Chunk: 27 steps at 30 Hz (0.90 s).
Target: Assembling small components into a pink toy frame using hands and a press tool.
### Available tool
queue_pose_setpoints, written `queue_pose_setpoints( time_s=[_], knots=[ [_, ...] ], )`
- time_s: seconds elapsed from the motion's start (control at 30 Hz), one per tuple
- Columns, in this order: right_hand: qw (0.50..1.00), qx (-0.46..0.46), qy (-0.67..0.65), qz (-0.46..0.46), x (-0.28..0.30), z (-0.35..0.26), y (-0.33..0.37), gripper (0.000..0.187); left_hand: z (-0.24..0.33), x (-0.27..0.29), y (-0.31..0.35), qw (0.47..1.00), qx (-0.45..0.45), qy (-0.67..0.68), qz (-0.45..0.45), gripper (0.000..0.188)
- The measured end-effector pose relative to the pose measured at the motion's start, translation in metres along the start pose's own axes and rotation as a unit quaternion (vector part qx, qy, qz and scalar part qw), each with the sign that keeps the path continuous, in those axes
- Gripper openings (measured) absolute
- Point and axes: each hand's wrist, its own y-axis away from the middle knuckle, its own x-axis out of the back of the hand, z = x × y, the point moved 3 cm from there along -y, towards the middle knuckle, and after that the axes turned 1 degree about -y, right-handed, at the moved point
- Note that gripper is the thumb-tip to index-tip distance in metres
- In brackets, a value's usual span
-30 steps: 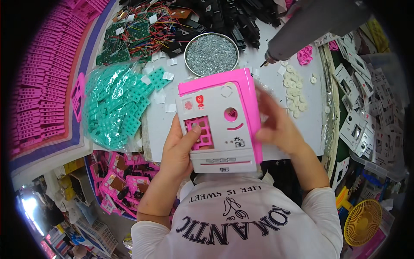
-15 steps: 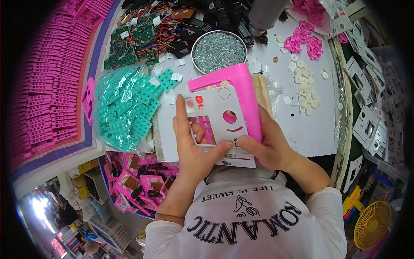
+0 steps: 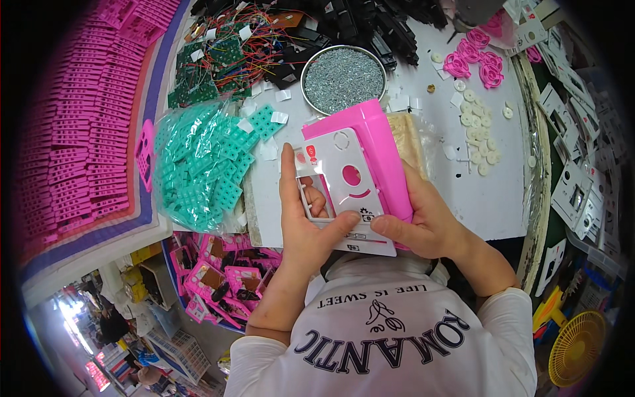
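Observation:
In front of my chest, a white face panel point(image 3: 335, 173) with a rectangular window and a round hole lies over a bright pink plastic housing point(image 3: 385, 155). My left hand point(image 3: 305, 231) grips the panel's left side, thumb on its face and index finger stretched along the edge. Curled fingers of that hand show through the window. My right hand point(image 3: 426, 221) wraps the housing's right side, its thumb pressing the panel's lower right part. The housing's underside and my right fingertips are hidden.
Beyond my hands stands a round bowl of small screws point(image 3: 344, 81). Bagged teal parts point(image 3: 205, 169) lie left, near wired green circuit boards point(image 3: 221, 66). Cream gears point(image 3: 476, 126) and pink rings point(image 3: 486, 59) sit right. Stacked pink pieces point(image 3: 86, 132) fill the far left; a grey tool point(image 3: 475, 12) hangs above.
The panel has shifted against the pink housing, and the cream piece at its upper edge is now covered. My fingers show more through the window. The view has moved slightly.

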Motion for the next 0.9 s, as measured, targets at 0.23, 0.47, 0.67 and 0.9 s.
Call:
queue_pose_setpoints(
  time_s=[0.23, 0.47, 0.67, 0.9],
  knots=[
    [0.998, 0.023, -0.049, -0.025, 0.003, 0.013, 0.002, 0.073, 0.003, -0.004, 0.003, 1.0, -0.009, 0.006, -0.005, 0.128],
    [0.996, 0.057, 0.051, -0.04, 0.0, 0.008, 0.002, 0.076, -0.002, -0.002, 0.011, 1.0, -0.015, 0.026, -0.003, 0.13],
    [0.989, -0.066, -0.123, -0.053, 0.002, 0.004, -0.002, 0.07, 0.004, -0.006, 0.007, 0.996, -0.037, -0.075, 0.005, 0.125],
    [0.979, -0.075, -0.19, 0.021, -0.007, 0.021, 0.0, 0.069, 0.018, 0.007, -0.008, 0.926, -0.179, -0.334, -0.006, 0.087]
  ],
)
